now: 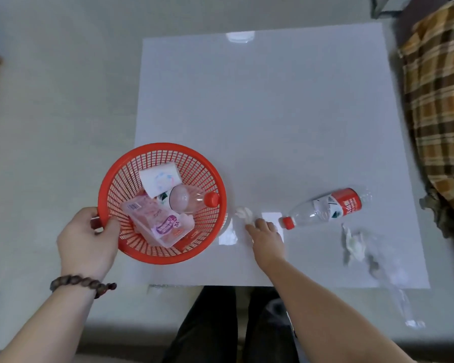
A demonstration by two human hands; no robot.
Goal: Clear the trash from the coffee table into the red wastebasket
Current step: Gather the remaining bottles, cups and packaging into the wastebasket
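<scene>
Left hand point(85, 241) fingers clamped on red wastebasket point(110, 179) rim; right hand point(266, 235) outstretched, fingers apart, touching crumpled tissue point(243, 214)

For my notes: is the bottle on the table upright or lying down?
Lying down: the bottle rests on its side on the table.

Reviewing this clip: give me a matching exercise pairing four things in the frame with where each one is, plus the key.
Things:
1. pink snack packet
2. small white wad
3. bottle on the table
4. crumpled tissue

Places:
A. lying on its side, right of the right hand
B. inside the red wastebasket
C. near the table's right edge
D. at the right hand's fingertips

Pairs: 1-B, 2-D, 3-A, 4-C
</scene>
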